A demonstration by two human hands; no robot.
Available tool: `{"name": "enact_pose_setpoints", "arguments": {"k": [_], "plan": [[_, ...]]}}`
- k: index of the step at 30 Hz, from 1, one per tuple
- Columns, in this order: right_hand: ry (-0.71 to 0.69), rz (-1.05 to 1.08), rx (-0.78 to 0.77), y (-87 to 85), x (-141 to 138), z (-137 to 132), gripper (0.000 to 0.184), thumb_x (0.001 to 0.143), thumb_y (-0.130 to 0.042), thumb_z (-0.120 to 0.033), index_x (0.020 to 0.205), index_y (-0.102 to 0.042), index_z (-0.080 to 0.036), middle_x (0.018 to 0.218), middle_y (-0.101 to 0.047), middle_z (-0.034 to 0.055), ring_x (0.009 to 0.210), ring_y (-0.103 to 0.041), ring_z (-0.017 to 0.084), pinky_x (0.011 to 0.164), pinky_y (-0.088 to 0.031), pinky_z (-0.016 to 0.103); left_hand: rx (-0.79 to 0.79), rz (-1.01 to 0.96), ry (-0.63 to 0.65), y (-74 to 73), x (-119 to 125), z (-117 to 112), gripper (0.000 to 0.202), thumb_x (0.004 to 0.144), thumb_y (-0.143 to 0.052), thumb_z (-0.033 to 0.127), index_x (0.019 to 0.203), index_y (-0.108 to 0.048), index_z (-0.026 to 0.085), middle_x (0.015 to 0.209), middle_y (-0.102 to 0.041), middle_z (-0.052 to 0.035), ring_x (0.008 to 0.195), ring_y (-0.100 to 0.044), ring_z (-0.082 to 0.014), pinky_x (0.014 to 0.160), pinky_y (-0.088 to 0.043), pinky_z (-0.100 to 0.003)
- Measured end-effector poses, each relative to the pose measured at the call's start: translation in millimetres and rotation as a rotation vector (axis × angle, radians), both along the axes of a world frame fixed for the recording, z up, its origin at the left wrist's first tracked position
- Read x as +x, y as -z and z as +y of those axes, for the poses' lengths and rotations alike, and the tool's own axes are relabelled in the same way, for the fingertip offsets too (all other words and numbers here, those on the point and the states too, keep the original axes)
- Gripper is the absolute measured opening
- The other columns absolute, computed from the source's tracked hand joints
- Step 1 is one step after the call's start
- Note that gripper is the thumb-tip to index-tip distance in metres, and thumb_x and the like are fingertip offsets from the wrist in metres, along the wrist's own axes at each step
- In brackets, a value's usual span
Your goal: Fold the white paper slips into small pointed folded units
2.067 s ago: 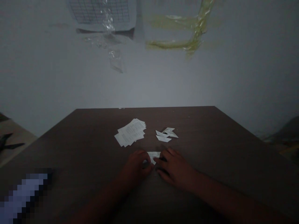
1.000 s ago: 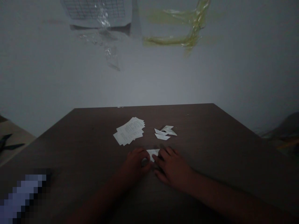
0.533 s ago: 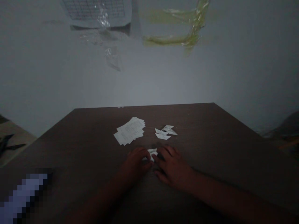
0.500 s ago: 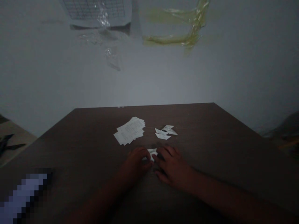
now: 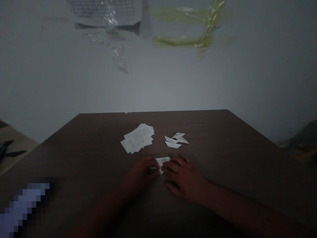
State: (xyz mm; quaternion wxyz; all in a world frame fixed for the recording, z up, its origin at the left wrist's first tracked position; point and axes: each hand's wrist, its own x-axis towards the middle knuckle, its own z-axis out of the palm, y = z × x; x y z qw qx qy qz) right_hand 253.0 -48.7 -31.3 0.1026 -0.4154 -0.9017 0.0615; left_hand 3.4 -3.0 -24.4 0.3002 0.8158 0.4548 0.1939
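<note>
A small folded white paper point(image 5: 161, 162) lies on the dark wooden table point(image 5: 198, 132) between my hands. My left hand point(image 5: 142, 172) pinches its left end, and my right hand point(image 5: 182, 177) presses on its right end with the fingers spread. Part of the paper is hidden under my fingers. Farther forward, a loose stack of printed white sheets point(image 5: 137, 138) sits left of centre. A few small folded paper pieces point(image 5: 176, 140) lie to its right, out of reach of my fingertips.
The table's far edge meets a grey wall with clear plastic point(image 5: 116, 56) and yellowish tape point(image 5: 188, 41) on it. A pixelated patch point(image 5: 24, 205) covers the table's near left corner. A dark scissors-like tool point(image 5: 7, 152) lies beyond the left edge.
My hands have drawn slightly apart, the right one shifting rightward. More of the folded paper now shows between them.
</note>
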Motion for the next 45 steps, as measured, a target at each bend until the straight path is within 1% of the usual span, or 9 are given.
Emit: {"name": "enact_pose_setpoints", "arguments": {"k": [2,6,13,23,29,35,38,42,45], "plan": [[-0.003,0.002,-0.007,0.1,0.4,0.2,0.052,0.109,-0.074,-0.046,0.155,-0.071,-0.020,0.156,-0.074,0.0150,0.144,-0.061,0.045,0.118,-0.051,0.071,-0.016,-0.019,0.028,-1.9,-0.8,0.7,0.015,0.091,-0.072,0.013,0.097,-0.082,0.023,0.115,-0.082,-0.0058,0.103,-0.078,-0.0259,0.095,-0.062,-0.038],[-0.012,0.011,-0.031,-1.7,1.3,0.7,0.052,0.111,-0.073,-0.045,0.157,-0.070,-0.021,0.157,-0.073,0.0144,0.144,-0.061,0.044,0.119,-0.050,0.068,-0.022,-0.030,0.062,-4.8,-2.6,1.3,0.018,0.093,-0.069,0.012,0.093,-0.083,0.023,0.114,-0.084,-0.0057,0.109,-0.079,-0.0258,0.106,-0.061,-0.039],[0.001,-0.014,-0.068,-10.2,-0.6,-0.2,0.053,0.110,-0.074,-0.046,0.157,-0.070,-0.022,0.159,-0.072,0.0137,0.146,-0.061,0.043,0.121,-0.050,0.065,-0.031,-0.023,0.079,-0.8,-4.4,3.9,0.014,0.094,-0.076,0.012,0.095,-0.085,0.023,0.118,-0.084,-0.0059,0.114,-0.078,-0.0262,0.114,-0.059,-0.042],[0.016,-0.037,-0.068,-11.4,-1.6,-1.6,0.055,0.112,-0.071,-0.047,0.161,-0.068,-0.022,0.161,-0.071,0.0145,0.146,-0.061,0.044,0.120,-0.051,0.067,-0.015,-0.033,0.079,-0.2,-2.7,3.0,0.019,0.092,-0.076,0.006,0.093,-0.083,0.023,0.118,-0.084,-0.0041,0.113,-0.079,-0.0242,0.110,-0.060,-0.038],[0.007,-0.031,-0.065,-8.9,-1.8,-1.2,0.053,0.112,-0.070,-0.047,0.158,-0.071,-0.020,0.161,-0.071,0.0165,0.146,-0.060,0.046,0.118,-0.051,0.071,0.035,-0.008,0.010,1.5,5.5,-2.0,0.010,0.097,-0.077,0.016,0.097,-0.083,0.024,0.115,-0.084,-0.0049,0.115,-0.078,-0.0280,0.109,-0.060,-0.043],[0.016,-0.028,-0.065,-6.9,-2.7,-1.9,0.055,0.112,-0.069,-0.048,0.159,-0.069,-0.020,0.161,-0.071,0.0153,0.148,-0.059,0.048,0.118,-0.050,0.074,0.051,0.065,-0.028,3.6,9.2,-1.4,0.012,0.092,-0.080,0.011,0.090,-0.078,0.023,0.115,-0.082,-0.0049,0.118,-0.077,-0.0298,0.110,-0.058,-0.048],[0.015,-0.034,-0.068,-8.1,-3.2,-1.7,0.054,0.112,-0.069,-0.047,0.159,-0.069,-0.020,0.161,-0.071,0.0159,0.147,-0.060,0.047,0.117,-0.051,0.075,0.061,0.084,-0.027,2.7,9.6,-2.7,0.013,0.092,-0.079,0.011,0.089,-0.076,0.023,0.114,-0.081,-0.0039,0.115,-0.077,-0.0287,0.109,-0.058,-0.047],[0.016,-0.051,-0.079,-9.3,-3.6,-0.8,0.056,0.112,-0.069,-0.048,0.161,-0.068,-0.020,0.160,-0.071,0.0166,0.146,-0.060,0.047,0.116,-0.052,0.073,0.075,0.106,-0.039,0.4,10.7,-5.7,0.013,0.092,-0.079,0.012,0.097,-0.076,0.023,0.116,-0.080,-0.0036,0.118,-0.076,-0.0301,0.111,-0.057,-0.048],[0.016,-0.050,-0.069,-7.7,-3.2,-0.3,0.056,0.111,-0.070,-0.048,0.161,-0.068,-0.022,0.160,-0.071,0.0158,0.146,-0.060,0.048,0.117,-0.051,0.073,0.080,0.115,-0.048,-0.3,11.6,-6.7,0.023,0.092,-0.079,0.014,0.113,-0.078,0.024,0.127,-0.078,-0.0066,0.124,-0.075,-0.0314,0.111,-0.058,-0.047]]}}
